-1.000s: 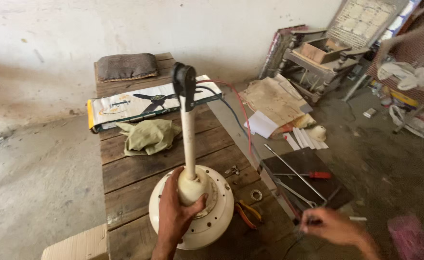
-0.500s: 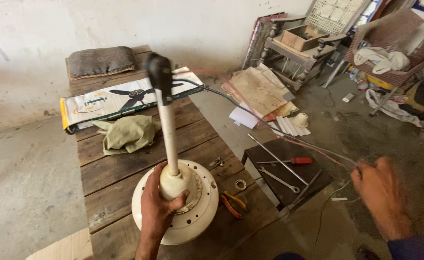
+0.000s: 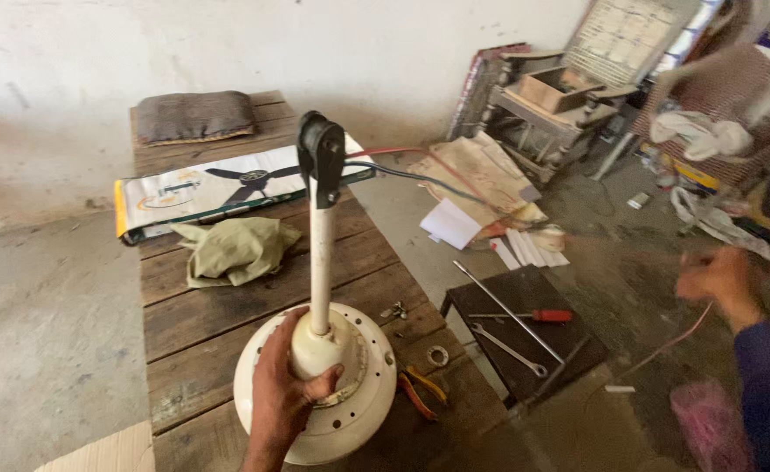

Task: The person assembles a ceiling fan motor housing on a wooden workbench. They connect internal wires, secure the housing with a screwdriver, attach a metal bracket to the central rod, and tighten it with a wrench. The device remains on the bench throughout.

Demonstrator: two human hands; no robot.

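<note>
The left hand (image 3: pixel 290 398) grips the cream cup at the foot of the fan rod (image 3: pixel 319 253), fingers wrapped round it, so the ceiling fan motor (image 3: pixel 315 398) stands steady on the wooden table (image 3: pixel 210 306) with the rod upright. The right hand (image 3: pixel 724 278) is out to the side, well apart from the table, blurred; it seems to pinch the thin wires (image 3: pixel 420 175) that run from the black bracket on top of the rod, though I cannot tell how tightly. The step in hand looks like drawing the wires out through the rod while the base is held still. The next move calls for a firm hold on the cup and an even, straight pull, so the motor does not tip toward the pliers (image 3: pixel 420 393) beside it.
</note>
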